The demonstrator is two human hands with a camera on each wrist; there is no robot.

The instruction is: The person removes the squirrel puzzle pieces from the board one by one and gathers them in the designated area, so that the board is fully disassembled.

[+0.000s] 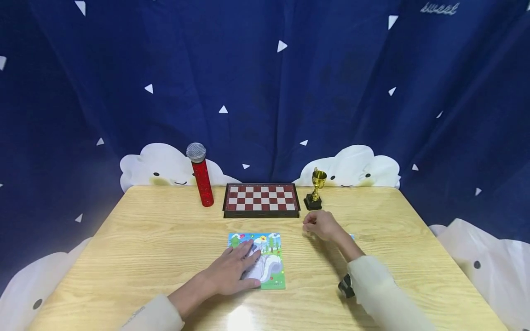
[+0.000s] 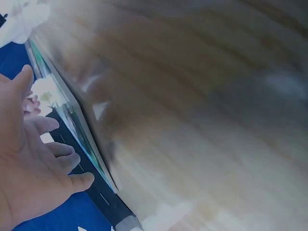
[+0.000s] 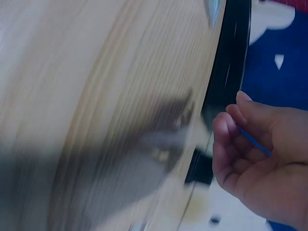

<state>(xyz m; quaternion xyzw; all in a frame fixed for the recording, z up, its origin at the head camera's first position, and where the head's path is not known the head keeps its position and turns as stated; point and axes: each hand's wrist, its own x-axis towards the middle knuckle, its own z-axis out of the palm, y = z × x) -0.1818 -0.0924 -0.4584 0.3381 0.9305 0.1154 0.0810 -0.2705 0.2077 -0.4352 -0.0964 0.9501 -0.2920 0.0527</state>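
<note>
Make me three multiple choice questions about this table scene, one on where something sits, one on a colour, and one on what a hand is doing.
1. Where does the gold trophy stand?
A. Just right of the checkerboard
B. Left of the microphone
C. On the picture card

2. What colour is the microphone's handle?
A. Green
B. Red
C. Yellow

3. What is the left hand doing?
A. Lifting the trophy
B. Gripping the microphone
C. Resting flat on the picture card

Answers:
1. A, the trophy stands beside the board's right edge.
2. B, the handle under the silver head is glittery red.
3. C, the straight fingers lie on the card on the wooden table.
</note>
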